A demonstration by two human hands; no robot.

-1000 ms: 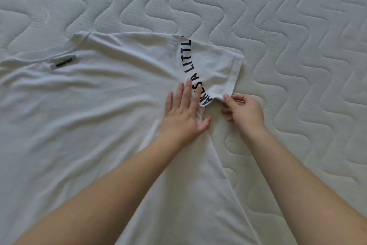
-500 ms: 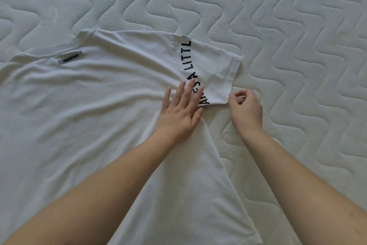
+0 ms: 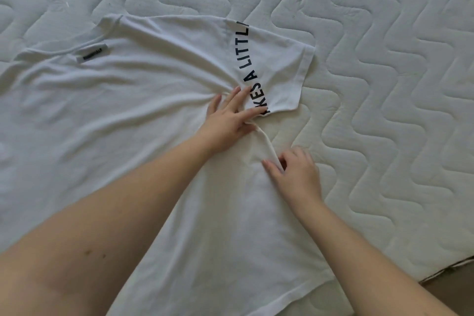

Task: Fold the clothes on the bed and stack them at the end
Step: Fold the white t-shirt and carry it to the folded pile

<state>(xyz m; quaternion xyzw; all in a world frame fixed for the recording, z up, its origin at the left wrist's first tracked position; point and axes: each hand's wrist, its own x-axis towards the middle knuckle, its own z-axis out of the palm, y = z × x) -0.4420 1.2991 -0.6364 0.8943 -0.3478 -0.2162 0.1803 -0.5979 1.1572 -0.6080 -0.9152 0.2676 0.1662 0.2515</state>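
A white T-shirt (image 3: 128, 115) is spread on a quilted white mattress (image 3: 384, 59), filling the left and centre of the view from about 9 o'clock down to 6 o'clock. Its neckline lies toward 10 o'clock, where a small grey label (image 3: 92, 52) is seen. One sleeve (image 3: 279, 72) is folded over the body of the shirt just above centre, toward 1 o'clock, and curved black lettering (image 3: 250, 69) is shown along the fold.

The left hand (image 3: 228, 121) is laid flat on the shirt at the centre of the view, its fingers straight and slightly spread, the fingertips pressed against the folded sleeve's lower edge, with the cloth bunched into creases around them. The right hand (image 3: 295, 174) is placed just below and to the right, toward 5 o'clock, at the shirt's side edge. A raised ridge of that edge is pinched between its thumb and curled fingers. The two hands are near each other but apart.

A strip of brown floor (image 3: 451, 287) is visible past the mattress corner at 4 o'clock.
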